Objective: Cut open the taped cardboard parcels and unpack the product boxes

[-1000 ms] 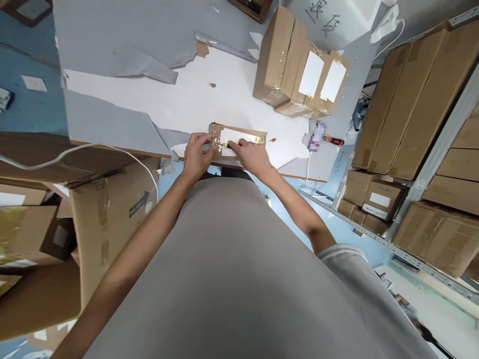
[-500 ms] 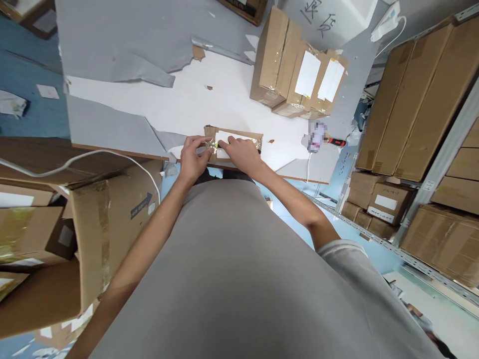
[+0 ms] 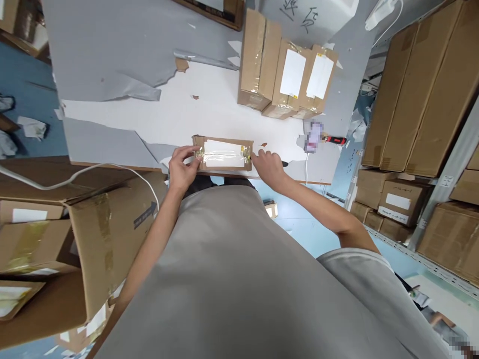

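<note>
A small cardboard box (image 3: 220,140) with a white label and shiny clear tape lies flat at the table's front edge. A thin line runs lengthwise across its label and tape. My left hand (image 3: 182,167) grips the box's left end, fingers bent over the top and thumb lower down. At the right end, my right hand (image 3: 268,167) is closed around a box cutter (image 3: 285,164). Its dark handle end sticks out behind the hand, and a bit of yellow shows at the front by the box. The blade cannot be made out.
Taped cardboard boxes (image 3: 258,60) stand on the table (image 3: 142,119) at back right, before a white container (image 3: 318,20). A red-and-black-handled tool (image 3: 336,140) lies at right. A large open carton (image 3: 123,224) is at left; shelves with boxes (image 3: 415,94) stand right.
My right hand has moved right along the box, from near its left end to its right end, with the box cutter. My left hand stays at the left end. The camera view has shifted slightly.
</note>
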The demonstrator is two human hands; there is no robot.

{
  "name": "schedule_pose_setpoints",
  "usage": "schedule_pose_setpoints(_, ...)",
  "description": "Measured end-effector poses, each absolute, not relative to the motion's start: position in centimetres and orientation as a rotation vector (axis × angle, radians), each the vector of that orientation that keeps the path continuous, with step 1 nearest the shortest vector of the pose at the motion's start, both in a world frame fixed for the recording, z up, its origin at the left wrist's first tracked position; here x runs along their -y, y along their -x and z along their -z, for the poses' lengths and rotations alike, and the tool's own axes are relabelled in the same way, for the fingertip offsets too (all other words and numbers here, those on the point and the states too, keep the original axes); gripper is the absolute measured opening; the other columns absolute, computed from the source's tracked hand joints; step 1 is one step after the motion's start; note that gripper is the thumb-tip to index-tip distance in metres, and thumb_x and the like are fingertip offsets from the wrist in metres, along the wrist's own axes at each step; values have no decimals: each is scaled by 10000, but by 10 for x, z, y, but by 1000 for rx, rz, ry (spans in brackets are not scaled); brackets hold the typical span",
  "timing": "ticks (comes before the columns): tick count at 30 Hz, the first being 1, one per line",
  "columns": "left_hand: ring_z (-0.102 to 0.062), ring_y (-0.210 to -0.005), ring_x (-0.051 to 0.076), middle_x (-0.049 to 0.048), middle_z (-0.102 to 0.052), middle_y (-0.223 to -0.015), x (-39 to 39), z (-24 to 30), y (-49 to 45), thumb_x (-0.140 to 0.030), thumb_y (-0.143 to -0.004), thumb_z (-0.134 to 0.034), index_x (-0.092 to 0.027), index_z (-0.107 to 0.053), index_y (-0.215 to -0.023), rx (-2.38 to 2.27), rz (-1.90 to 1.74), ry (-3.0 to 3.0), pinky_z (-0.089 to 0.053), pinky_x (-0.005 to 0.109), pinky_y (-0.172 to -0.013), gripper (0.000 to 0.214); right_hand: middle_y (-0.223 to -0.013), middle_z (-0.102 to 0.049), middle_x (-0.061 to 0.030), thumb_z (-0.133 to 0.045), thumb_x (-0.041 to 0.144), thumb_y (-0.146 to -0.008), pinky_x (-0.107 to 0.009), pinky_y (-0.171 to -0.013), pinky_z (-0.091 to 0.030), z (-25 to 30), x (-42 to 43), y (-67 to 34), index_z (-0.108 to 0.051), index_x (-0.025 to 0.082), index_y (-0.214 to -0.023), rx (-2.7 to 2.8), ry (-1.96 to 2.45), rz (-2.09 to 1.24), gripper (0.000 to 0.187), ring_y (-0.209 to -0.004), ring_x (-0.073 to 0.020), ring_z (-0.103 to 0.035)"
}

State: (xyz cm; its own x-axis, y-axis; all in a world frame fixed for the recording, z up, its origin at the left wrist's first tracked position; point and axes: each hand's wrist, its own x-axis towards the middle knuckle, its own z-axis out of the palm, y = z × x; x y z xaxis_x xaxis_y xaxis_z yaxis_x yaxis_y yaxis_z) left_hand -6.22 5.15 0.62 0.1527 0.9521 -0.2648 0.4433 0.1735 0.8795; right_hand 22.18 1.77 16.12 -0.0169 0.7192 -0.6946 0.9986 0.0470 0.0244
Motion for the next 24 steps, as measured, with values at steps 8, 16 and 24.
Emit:
schedule_pose_setpoints(8,-767,-1278,311,120,-758,-1352,-55,-5,60,-386,-940,-817,-248,-842,-1254,-1461,-647,-1414,-660,546,-1258,343,-1444,-788,-262,-504,32,-1130,-441,-994,-519,-150,-6,-242,-737,159,-1531,-1783,-1758,710,481,-1240,-349,-765)
schedule_pose_setpoints(16,-782,-1285,316,126,-777,-1366,-58,-6,61,-384,-931,-800,-256,-866,-1234,-1423,-616,-1430,-671,534,-1244,336,-1230,-811,-274,-523,109,-1140,-497,-958,-595,-138,4,-234,-832,119,-1323,-1763,-1876,792,359,-1132,-376,-777)
schedule_pose_setpoints(24,-787,-1270,304,116,-767,-1330,-66,-1,64,-372,-908,-820,-255,-861,-1209,-1409,-589,-1385,-664,532,-1263,326,-1436,-795,-189,-376,50,-1186,-399,-1066,-512,-104,21,-295,-652,218,-1693,-1962,-1717,813,601,-1261,-298,-699)
